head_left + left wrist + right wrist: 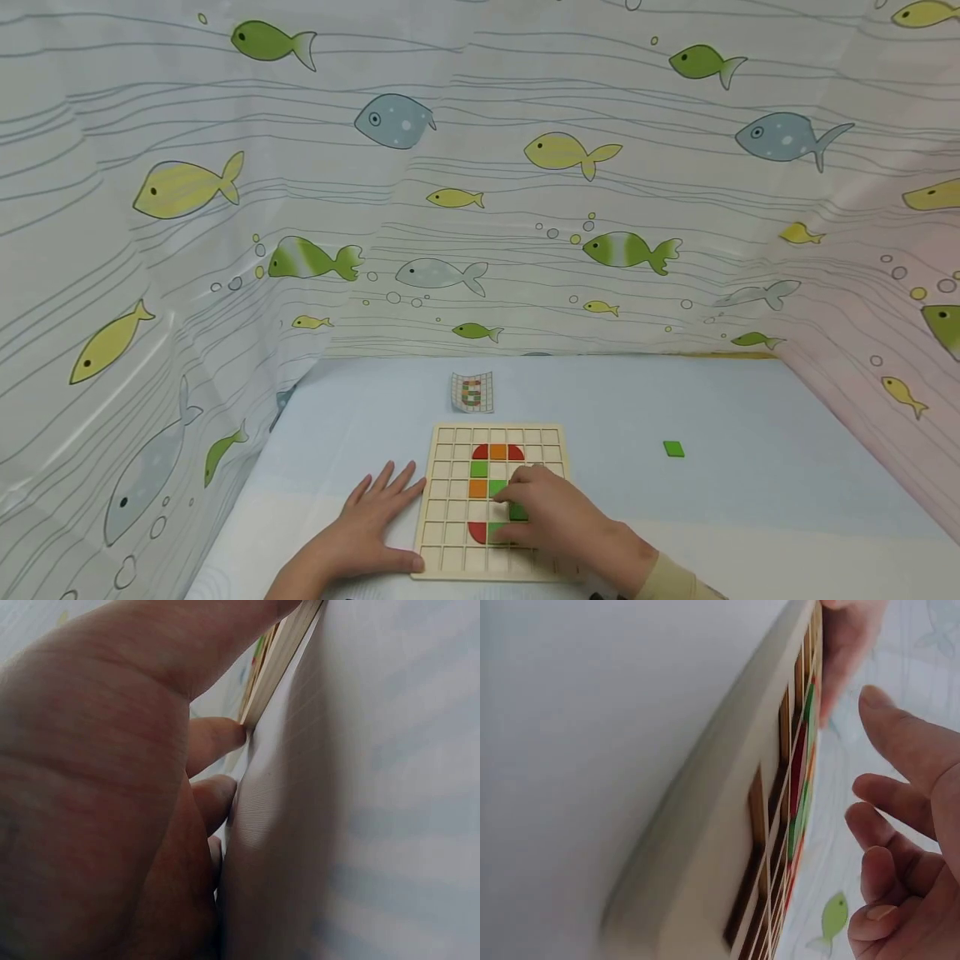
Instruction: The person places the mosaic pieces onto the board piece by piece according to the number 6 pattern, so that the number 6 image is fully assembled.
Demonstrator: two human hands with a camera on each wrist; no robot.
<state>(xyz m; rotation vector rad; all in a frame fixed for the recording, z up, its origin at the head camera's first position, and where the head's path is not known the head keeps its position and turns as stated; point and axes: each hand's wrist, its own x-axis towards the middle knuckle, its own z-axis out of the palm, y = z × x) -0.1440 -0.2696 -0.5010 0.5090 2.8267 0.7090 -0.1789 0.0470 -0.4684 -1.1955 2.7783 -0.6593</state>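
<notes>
A square wooden grid board point(447, 557) lies on the table, with red, orange and green tiles in some cells. My left hand point(371, 525) is spread flat at its left side, thumb at the near left corner and forefinger at the edge. Over the right half of the board hovers my right hand point(558, 512), thumb and fingers apart. The right wrist view shows nothing between those fingers point(881, 791). A dark green tile point(517, 511) shows beneath the hand in the head view, and part of the board's right side is hidden by it.
Behind the board is a small pattern card point(472, 393) with a coloured grid figure. One loose green tile point(673, 449) lies on the table to the right. Fish-printed curtains point(555, 250) close off the back and both sides.
</notes>
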